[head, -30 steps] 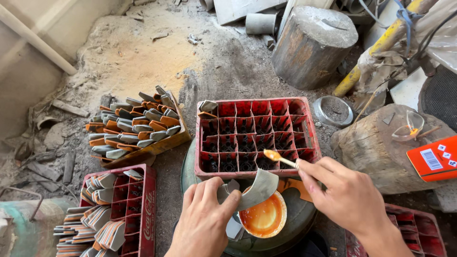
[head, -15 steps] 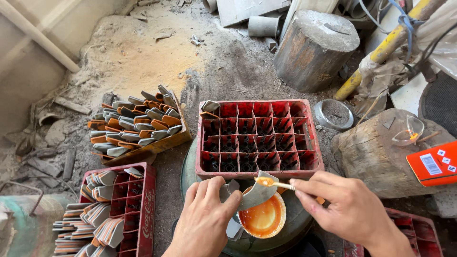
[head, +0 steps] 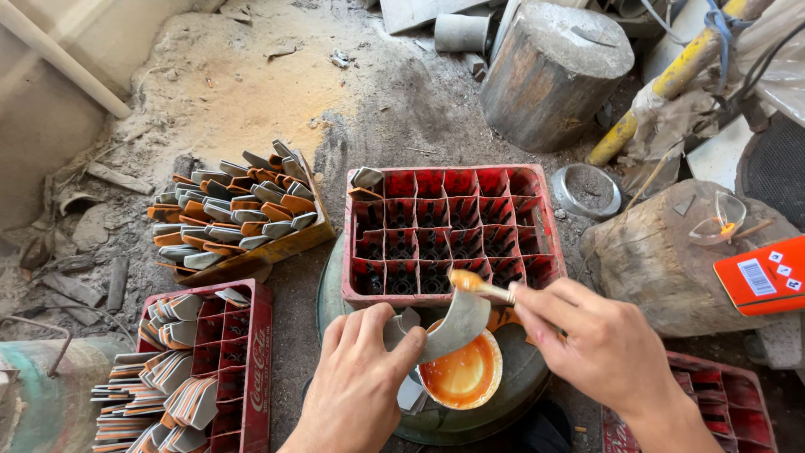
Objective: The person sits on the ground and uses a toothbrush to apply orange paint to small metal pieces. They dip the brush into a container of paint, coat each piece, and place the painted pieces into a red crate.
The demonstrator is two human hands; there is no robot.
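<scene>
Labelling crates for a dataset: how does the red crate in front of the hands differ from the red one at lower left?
The front red crate is nearly empty, with one grey piece in its far-left corner cell; the lower-left red crate has many cells stuffed with curved grey-and-orange pieces. The front one rests on a round drum top; the other sits lower beside it. Both are red plastic with cell dividers.

Lower-right red crate [head: 708,403] cut by frame edges. Orange box [head: 765,275], right of the log [head: 671,268], is cropped. Curved metal piece [head: 449,323] partly hides the bowl [head: 465,377].
</scene>
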